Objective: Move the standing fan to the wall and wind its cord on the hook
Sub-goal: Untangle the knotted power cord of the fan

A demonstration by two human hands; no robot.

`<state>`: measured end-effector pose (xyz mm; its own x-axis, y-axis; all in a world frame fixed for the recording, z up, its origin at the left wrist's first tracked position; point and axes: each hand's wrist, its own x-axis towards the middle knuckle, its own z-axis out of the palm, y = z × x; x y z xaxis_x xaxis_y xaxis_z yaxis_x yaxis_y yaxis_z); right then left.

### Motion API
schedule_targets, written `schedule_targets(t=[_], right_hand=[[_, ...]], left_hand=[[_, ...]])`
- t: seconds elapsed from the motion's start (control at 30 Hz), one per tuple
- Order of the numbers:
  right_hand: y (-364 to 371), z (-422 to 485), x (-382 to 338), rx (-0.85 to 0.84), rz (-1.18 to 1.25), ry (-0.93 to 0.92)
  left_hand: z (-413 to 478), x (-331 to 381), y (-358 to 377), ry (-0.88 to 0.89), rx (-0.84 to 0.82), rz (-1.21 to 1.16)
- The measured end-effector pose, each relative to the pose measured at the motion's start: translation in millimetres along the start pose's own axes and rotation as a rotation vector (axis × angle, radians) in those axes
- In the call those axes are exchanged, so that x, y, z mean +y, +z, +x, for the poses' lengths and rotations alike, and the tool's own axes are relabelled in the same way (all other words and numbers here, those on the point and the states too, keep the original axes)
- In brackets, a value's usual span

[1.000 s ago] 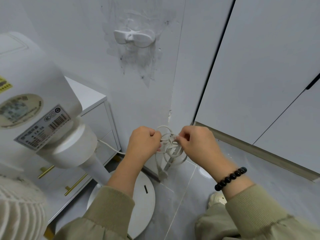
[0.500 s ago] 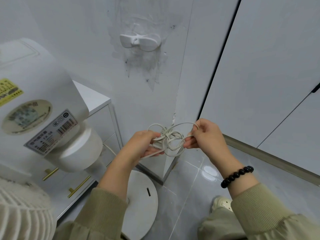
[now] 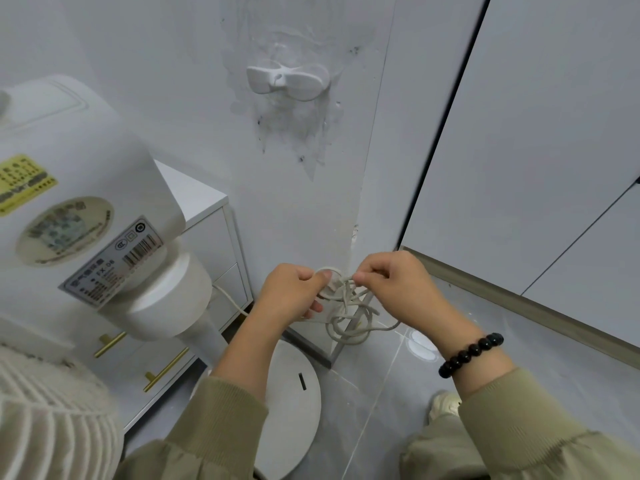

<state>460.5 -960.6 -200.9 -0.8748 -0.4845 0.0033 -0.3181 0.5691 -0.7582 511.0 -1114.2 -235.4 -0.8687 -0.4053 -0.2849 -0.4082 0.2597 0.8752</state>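
Left of the left hand (image 3: pixel 289 294) there's a white drawer unit (image 3: pixel 204 206) with brass handles (image 3: pixel 166 370), tucked in behind the fan. The drawers are shut, so no idea what's inside. Off to the right of the right hand (image 3: pixel 394 289) are tall white cupboard doors (image 3: pixel 519 133), also closed. On the right wrist there's a black bead bracelet (image 3: pixel 471 353), and further down a light-coloured shoe (image 3: pixel 445 405) on the grey tiled floor (image 3: pixel 502 327). The wall corner (image 3: pixel 360 202) runs straight down behind the hands, and the paint up there is pretty scuffed and stained.

The standing fan (image 3: pixel 79 188) is just left of the left hand, up close to the wall. It has a white motor housing with stickers and a barcode label, and a pale grille at the lower left. Its round base (image 3: pixel 291 417) sits on the floor right under the left forearm.

Its cord (image 3: pixel 349 317) is off-white. It comes out from behind the fan's neck to the left hand and ends up as a messy bundle of loops between the two hands, with a few loops dangling below. The hands are close together and both have hold of that bundle, left fingers curled round it, right thumb and fingertips pinching it. The hook (image 3: pixel 286 81), a white two-winged thing stuck on the wall, is well above the hands and well apart from the cord.
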Motion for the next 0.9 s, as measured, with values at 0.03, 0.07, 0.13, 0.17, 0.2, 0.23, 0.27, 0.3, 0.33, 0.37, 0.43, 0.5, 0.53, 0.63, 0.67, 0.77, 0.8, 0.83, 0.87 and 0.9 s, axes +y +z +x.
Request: schedule_targets(t=[0.03,0.07,0.13,0.17,0.2,0.23,0.27,0.3,0.33,0.37,0.43,0.5,0.53,0.63,0.67,0.77,0.8,0.83,0.87,0.9], right_hand=[[-3,0,0,0.000,0.051,-0.001],[-6,0,0,-0.006,0.100,-0.003],[-10,0,3,-0.014,0.212,-0.005],[-11,0,4,-0.016,0.271,-0.005],[-11,0,5,-0.025,0.328,-0.004],[-11,-1,6,-0.039,0.380,-0.004],[-11,0,6,-0.049,0.432,-0.005],[-12,0,6,-0.045,0.502,-0.009],[-15,0,7,-0.027,0.600,-0.011],[-20,1,7,0.000,0.717,-0.011],[-32,2,10,0.078,0.836,-0.004],[-38,2,15,0.177,0.712,0.042],[-39,3,17,0.228,0.600,0.078],[-35,4,22,0.308,0.337,0.198],[-34,3,22,0.289,0.274,0.233],[-31,2,23,0.212,-0.036,0.247],[-30,2,23,0.219,-0.133,0.204],[-28,1,22,0.226,-0.176,0.145],[-28,-1,19,0.209,-0.165,0.088],[-28,-4,15,0.156,-0.108,0.037]], left_hand=[[-1,0,-1,0.002,0.014,0.039],[-3,0,-2,0.003,0.021,0.069],[-5,2,-4,0.003,-0.013,0.085],[-6,4,-4,-0.005,-0.046,0.072],[-8,7,-5,-0.022,-0.083,0.049],[-9,9,-6,-0.042,-0.121,0.009],[-10,10,-7,-0.064,-0.152,-0.048],[-11,11,-9,-0.090,-0.162,-0.108],[-10,10,-11,-0.123,-0.144,-0.156],[-9,9,-13,-0.158,-0.105,-0.191],[-7,7,-16,-0.196,-0.040,-0.232],[-9,8,-18,-0.196,-0.054,-0.259],[-10,9,-18,-0.193,-0.076,-0.263],[-12,10,-19,-0.187,-0.118,-0.280],[-11,10,-20,-0.184,-0.125,-0.301],[-11,13,-21,-0.178,-0.125,-0.356],[-12,14,-21,-0.180,-0.122,-0.370],[-12,15,-21,-0.182,-0.114,-0.381],[-12,16,-21,-0.183,-0.099,-0.390],[-12,16,-20,-0.184,-0.082,-0.398]])
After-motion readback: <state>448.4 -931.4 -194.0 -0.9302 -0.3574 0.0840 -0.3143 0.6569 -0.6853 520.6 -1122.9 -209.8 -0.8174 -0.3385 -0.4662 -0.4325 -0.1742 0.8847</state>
